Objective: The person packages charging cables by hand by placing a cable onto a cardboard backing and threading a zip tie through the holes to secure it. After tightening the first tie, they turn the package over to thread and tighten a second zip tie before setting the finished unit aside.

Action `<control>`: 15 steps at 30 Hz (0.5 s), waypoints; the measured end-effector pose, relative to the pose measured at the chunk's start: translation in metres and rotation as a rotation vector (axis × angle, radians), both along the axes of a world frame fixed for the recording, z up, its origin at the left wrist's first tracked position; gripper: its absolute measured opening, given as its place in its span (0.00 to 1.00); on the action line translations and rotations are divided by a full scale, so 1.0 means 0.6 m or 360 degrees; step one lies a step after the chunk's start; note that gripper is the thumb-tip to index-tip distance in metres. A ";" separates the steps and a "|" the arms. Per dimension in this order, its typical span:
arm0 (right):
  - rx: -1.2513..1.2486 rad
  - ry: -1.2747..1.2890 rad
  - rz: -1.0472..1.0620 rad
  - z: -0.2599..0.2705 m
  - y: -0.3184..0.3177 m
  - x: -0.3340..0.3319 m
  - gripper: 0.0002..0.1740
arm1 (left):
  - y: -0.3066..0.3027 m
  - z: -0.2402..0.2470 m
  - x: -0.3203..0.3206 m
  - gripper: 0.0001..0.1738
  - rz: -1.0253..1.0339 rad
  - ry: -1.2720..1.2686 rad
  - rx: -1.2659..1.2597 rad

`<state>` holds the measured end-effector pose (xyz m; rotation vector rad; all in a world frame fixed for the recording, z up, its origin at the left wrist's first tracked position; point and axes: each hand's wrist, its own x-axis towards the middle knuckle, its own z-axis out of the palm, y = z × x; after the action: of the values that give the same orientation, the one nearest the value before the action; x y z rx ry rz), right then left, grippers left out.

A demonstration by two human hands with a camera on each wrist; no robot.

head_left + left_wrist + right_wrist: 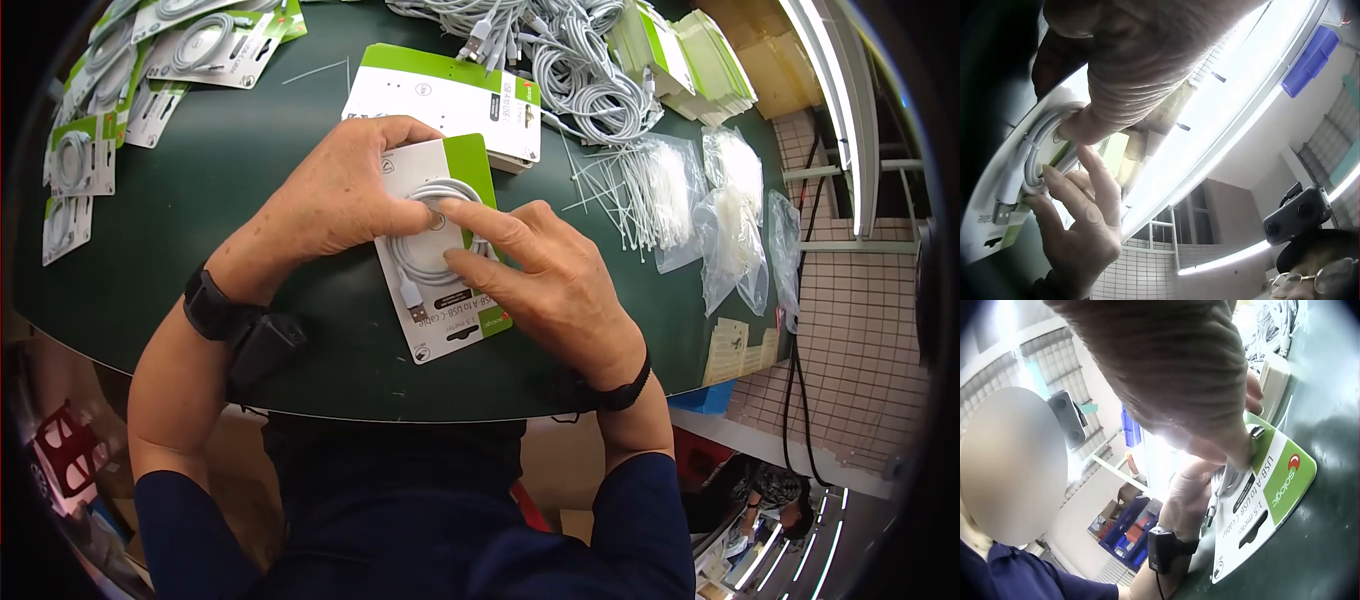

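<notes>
A white and green cardboard package card (400,165) is held at a tilt above the front part of the table. My left hand (335,190) grips its upper left side, with the thumb lying across the card inside the coil. On the card's face lies a coiled white USB cable (405,255), its metal USB-A plug (1210,515) pointing toward the printed lower end. My right hand (560,270) reaches over from the right and holds the coil's right side, its index fingertip close to the left thumb. The right palm hides part of the coil.
Behind the hands lies a stack of blank cards (430,85). Loose coiled cables (590,90) are heaped beyond it, beside more card stacks (690,60). White cable ties (640,190) and plastic bags (735,230) lie at the right. Finished-looking carded cables (75,165) lie far left.
</notes>
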<state>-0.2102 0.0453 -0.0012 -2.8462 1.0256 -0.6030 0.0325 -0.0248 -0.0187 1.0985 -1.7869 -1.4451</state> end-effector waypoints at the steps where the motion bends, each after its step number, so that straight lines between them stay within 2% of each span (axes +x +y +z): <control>1: -0.0054 -0.0014 0.0048 -0.001 -0.001 -0.002 0.18 | 0.000 -0.001 -0.001 0.32 0.0013 0.0010 0.0012; 5: -0.0053 0.0249 0.0101 0.003 0.003 0.000 0.18 | -0.001 -0.015 0.000 0.31 -0.0002 -0.0021 -0.0012; 15: 0.0012 0.0342 0.0144 -0.011 0.003 0.018 0.14 | -0.003 -0.015 0.000 0.34 -0.0051 -0.0115 -0.0031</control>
<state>-0.1992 0.0473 -0.0079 -2.9810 0.9150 -0.2906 0.0327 -0.0264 -0.0279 1.1301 -1.8730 -1.4201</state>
